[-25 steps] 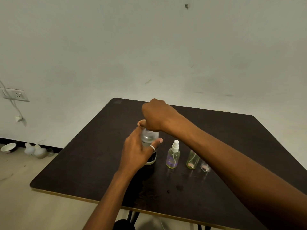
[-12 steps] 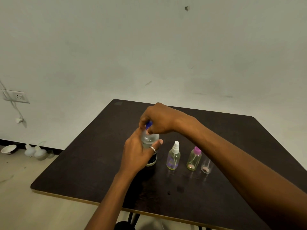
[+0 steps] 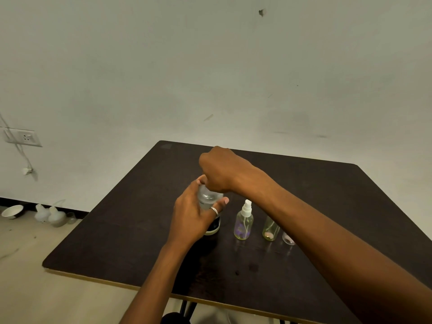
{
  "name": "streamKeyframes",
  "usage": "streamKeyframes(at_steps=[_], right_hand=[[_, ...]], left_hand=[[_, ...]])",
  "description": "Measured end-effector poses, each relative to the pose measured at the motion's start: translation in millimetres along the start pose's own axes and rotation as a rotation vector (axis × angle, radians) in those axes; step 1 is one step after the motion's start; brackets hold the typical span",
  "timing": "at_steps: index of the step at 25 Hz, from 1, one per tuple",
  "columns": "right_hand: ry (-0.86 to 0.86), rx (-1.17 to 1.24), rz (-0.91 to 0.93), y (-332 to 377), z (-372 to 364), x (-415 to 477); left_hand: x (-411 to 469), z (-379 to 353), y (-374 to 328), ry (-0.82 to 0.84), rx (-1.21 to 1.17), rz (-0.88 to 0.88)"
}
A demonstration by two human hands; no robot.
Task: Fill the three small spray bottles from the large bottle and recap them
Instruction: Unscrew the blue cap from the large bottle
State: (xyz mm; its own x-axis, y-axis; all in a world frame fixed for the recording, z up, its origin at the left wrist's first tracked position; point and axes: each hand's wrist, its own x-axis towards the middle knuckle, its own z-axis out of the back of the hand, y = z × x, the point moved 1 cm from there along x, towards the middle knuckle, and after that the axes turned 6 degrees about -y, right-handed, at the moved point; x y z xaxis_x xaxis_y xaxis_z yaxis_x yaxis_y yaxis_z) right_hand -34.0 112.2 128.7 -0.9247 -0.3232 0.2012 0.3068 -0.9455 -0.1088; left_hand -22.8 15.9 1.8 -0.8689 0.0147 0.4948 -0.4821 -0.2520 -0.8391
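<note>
Because the large bottle (image 3: pixel 208 202) looks clear, smooth and liquid-heavy, it likely slips easily. The left hand (image 3: pixel 191 218) has its fingers (image 3: pixel 219 204) clamped round the body, while the right hand (image 3: pixel 222 169) closes over the top.

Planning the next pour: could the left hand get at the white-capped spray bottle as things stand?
Probably not at once: the left hand grips the large bottle. The white-capped spray bottle stands just beside it, unobstructed.

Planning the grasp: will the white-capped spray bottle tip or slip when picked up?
The spray bottle looks tall and narrow on the table, so a sideways nudge would probably tip it. It appears clear and nearly empty, so likely light. Its smooth wall may be slippery; gripping low on the body seems safer than the cap.
</note>
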Motion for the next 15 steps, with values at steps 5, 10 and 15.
streamKeyframes(at_steps=[5,10,15], right_hand=[[0.073,0.142,0.103,-6.6,-1.1,3.3],[0.088,0.19,0.124,-9.1,0.8,3.6],[-0.03,0.061,-0.08,-16.5,10.3,0.3]], left_hand=[[-0.6,-1.3,3.5,-0.014,0.018,0.017],[0.8,0.3,1.8,-0.017,0.03,0.028],[0.5,-0.8,-0.9,-0.028,0.046,0.03]])
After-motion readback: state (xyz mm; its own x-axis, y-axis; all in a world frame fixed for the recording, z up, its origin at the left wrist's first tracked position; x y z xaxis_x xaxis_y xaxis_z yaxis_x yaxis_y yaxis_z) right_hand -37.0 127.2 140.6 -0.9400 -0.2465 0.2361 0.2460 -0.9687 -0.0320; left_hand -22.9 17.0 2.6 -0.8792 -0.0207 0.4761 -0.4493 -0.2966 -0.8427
